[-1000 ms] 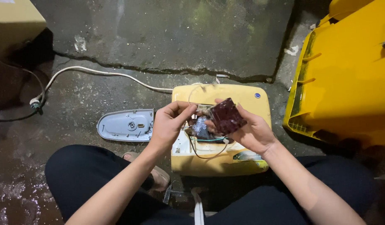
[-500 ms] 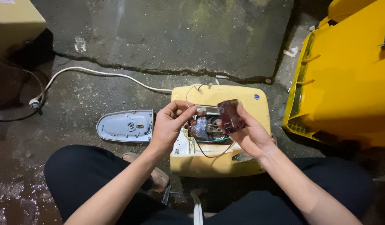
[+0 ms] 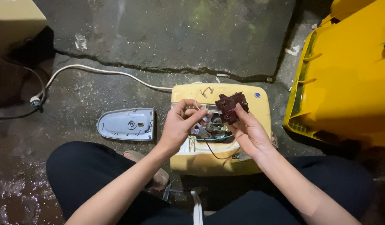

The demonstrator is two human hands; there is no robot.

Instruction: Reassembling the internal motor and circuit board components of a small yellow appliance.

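Right hand (image 3: 250,132) is pinching a dark brown switch block (image 3: 230,106) between thumb and fingertips, holding it up just above the open top of the yellow appliance housing (image 3: 259,125). Grip is closed on the block. Left hand (image 3: 180,125) is curling its fingers together just left of the block, pinching at thin wires (image 3: 203,109); can't tell whether it's actually gripping one or only touching.

Housing is lying on the concrete floor (image 3: 167,37) between the person's knees, opening facing up. Green and red wires (image 3: 215,143) are looping out of the cavity below the hands. Both hands are covering most of the opening, so the internals are mostly hidden.

Around it:
- Grey oval cover plate (image 3: 126,124) is lying flat on the floor just left of the housing, near the left forearm, not touching it.
- White power cord (image 3: 96,71) is running from the housing's top-left corner across the floor to a plug end at far left.
- Yellow plastic crate (image 3: 346,79) is standing at right, near the housing, with a gap between them.
- Beige box (image 3: 13,25) is sitting at top-left corner, well apart.
- Floor is looking wet at bottom left.
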